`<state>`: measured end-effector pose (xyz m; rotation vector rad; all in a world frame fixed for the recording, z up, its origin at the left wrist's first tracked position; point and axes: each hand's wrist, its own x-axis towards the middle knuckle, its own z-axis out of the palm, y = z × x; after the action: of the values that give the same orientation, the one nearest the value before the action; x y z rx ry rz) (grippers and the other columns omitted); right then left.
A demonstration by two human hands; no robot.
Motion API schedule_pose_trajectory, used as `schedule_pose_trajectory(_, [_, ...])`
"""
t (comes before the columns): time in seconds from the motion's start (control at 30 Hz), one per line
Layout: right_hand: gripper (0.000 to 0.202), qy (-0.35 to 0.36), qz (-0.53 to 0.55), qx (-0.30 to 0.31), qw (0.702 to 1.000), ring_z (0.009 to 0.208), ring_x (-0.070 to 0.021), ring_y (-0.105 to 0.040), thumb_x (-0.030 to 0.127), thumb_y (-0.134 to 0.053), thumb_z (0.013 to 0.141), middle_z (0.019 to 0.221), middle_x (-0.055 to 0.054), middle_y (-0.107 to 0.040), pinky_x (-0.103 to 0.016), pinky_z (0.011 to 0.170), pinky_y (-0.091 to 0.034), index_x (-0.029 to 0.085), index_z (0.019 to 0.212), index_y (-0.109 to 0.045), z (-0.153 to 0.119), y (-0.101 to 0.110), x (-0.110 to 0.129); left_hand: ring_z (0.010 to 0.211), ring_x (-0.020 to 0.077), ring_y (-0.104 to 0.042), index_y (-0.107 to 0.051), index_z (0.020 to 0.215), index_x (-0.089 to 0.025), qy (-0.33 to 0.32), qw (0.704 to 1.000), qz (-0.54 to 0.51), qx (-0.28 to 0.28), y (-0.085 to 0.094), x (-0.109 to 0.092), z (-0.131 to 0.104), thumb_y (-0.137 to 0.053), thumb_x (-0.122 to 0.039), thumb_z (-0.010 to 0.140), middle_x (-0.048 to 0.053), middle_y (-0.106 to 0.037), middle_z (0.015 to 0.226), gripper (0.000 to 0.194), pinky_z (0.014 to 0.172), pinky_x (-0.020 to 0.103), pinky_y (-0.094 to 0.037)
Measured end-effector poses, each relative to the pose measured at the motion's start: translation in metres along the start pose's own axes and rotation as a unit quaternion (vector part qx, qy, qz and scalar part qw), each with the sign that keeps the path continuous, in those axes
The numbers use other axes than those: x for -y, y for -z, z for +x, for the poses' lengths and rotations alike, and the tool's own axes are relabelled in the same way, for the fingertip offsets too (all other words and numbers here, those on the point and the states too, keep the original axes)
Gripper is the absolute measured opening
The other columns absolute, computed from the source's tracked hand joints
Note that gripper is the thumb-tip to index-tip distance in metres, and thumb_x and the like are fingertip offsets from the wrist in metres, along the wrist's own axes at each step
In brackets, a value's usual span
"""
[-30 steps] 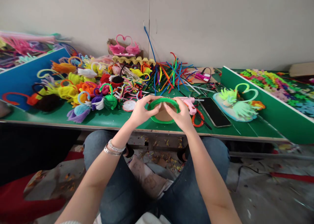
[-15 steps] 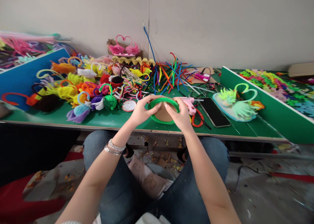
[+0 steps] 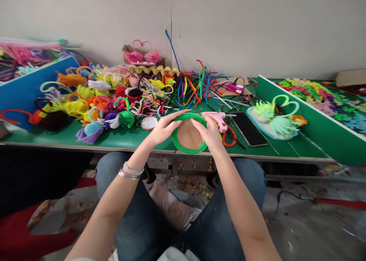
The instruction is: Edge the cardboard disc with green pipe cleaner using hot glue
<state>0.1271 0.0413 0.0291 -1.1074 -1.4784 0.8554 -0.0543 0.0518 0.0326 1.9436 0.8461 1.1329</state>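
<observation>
Between my hands, at the front edge of the green table (image 3: 128,140), is a round cardboard disc (image 3: 189,136) rimmed with green pipe cleaner (image 3: 190,151). My left hand (image 3: 166,128) grips its upper left side, thumb on the rim. On the upper right side my right hand (image 3: 210,131) holds it, with the thumb over the rim. The fingers behind the disc are partly hidden. Just right of my right hand lie a pink glue gun (image 3: 219,120) and red-handled scissors (image 3: 231,138).
A phone (image 3: 249,128) and a pair of pale green pipe-cleaner swans (image 3: 283,120) on a base lie to the right. Several colourful swans (image 3: 91,129) crowd the left. Loose pipe cleaners (image 3: 197,87) spread at the back. Blue (image 3: 31,97) and green (image 3: 309,127) dividers flank the workspace.
The disc has tipped so that more of its cardboard face and lower rim shows. My left hand has shifted slightly left; both hands keep hold.
</observation>
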Motion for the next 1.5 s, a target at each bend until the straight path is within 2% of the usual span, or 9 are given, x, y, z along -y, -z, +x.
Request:
schedule_pose_trajectory(0.13, [0.022, 0.002, -0.014, 0.005, 1.0, 0.077, -0.0178, -0.053, 0.043, -0.059, 0.075, 0.076, 0.0, -0.056, -0.033, 0.078, -0.042, 0.022, 0.073, -0.052, -0.0011, 0.0005, 0.002, 0.123, 0.0235, -0.05, -0.057, 0.126, -0.017, -0.003, 1.0, 0.011, 0.012, 0.0026, -0.0022, -0.0002, -0.048, -0.033, 0.087, 0.008, -0.057, 0.131, 0.042, 0.107, 0.038, -0.036])
schedule_pose_trajectory(0.3, [0.024, 0.009, -0.049, 0.003, 0.999, 0.08, -0.0187, -0.054, 0.044, -0.057, 0.076, 0.074, 0.0, -0.055, -0.033, 0.077, -0.041, 0.021, 0.072, -0.051, -0.0037, 0.0001, 0.0077, 0.107, 0.0229, -0.06, -0.057, 0.124, -0.016, 0.003, 0.997, 0.074, 0.003, 0.0024, -0.0057, -0.0009, -0.053, -0.034, 0.086, 0.009, -0.065, 0.118, 0.043, 0.087, 0.033, -0.049])
schedule_pose_trajectory(0.53, [0.025, 0.024, -0.105, -0.009, 0.994, 0.086, -0.0215, -0.057, 0.046, -0.057, 0.077, 0.082, -0.003, -0.062, -0.036, 0.082, -0.043, 0.022, 0.079, -0.056, -0.0061, -0.0023, 0.0043, 0.094, 0.0188, -0.064, -0.061, 0.118, -0.017, 0.003, 0.994, 0.111, -0.017, 0.0018, -0.0012, -0.0006, -0.055, -0.031, 0.084, 0.008, -0.069, 0.109, 0.038, 0.074, 0.027, -0.051])
schedule_pose_trajectory(0.8, [0.028, 0.026, -0.128, -0.012, 0.991, 0.085, -0.022, -0.059, 0.048, -0.056, 0.078, 0.084, -0.003, -0.064, -0.036, 0.081, -0.044, 0.022, 0.087, -0.059, -0.0093, -0.0042, 0.0025, 0.088, 0.0177, -0.065, -0.064, 0.114, -0.017, -0.003, 0.992, 0.125, -0.034, 0.0004, -0.0014, -0.001, -0.057, -0.035, 0.082, 0.008, -0.071, 0.106, 0.038, 0.07, 0.026, -0.052])
schedule_pose_trajectory(1.2, [0.026, 0.043, -0.133, -0.006, 0.99, 0.085, -0.0224, -0.06, 0.047, -0.055, 0.079, 0.084, -0.003, -0.064, -0.037, 0.082, -0.045, 0.023, 0.086, -0.057, -0.0094, -0.0041, 0.004, 0.077, 0.0146, -0.064, -0.064, 0.107, -0.017, -0.001, 0.975, 0.21, -0.068, -0.0048, -0.0009, -0.0017, -0.056, -0.026, 0.077, 0.004, -0.072, 0.091, 0.032, 0.066, 0.024, -0.049])
schedule_pose_trajectory(1.4, [0.026, 0.045, -0.1, 0.05, 0.993, 0.089, -0.0218, -0.059, 0.046, -0.056, 0.079, 0.089, -0.002, -0.064, -0.038, 0.085, -0.045, 0.023, 0.091, -0.058, -0.0076, 0.0009, 0.0033, 0.074, 0.014, -0.065, -0.064, 0.106, -0.017, -0.005, 0.978, 0.196, -0.071, -0.0039, -0.0008, -0.0016, -0.058, -0.027, 0.077, 0.004, -0.073, 0.09, 0.032, 0.062, 0.023, -0.048])
schedule_pose_trajectory(1.5, [0.026, 0.045, -0.09, 0.051, 0.994, 0.091, -0.022, -0.058, 0.047, -0.056, 0.079, 0.087, -0.002, -0.063, -0.038, 0.085, -0.045, 0.023, 0.091, -0.059, -0.0069, 0.0019, 0.0034, 0.075, 0.0141, -0.065, -0.064, 0.107, -0.017, -0.005, 0.98, 0.185, -0.073, -0.0037, -0.001, -0.0019, -0.058, -0.027, 0.077, 0.005, -0.073, 0.091, 0.032, 0.062, 0.023, -0.048])
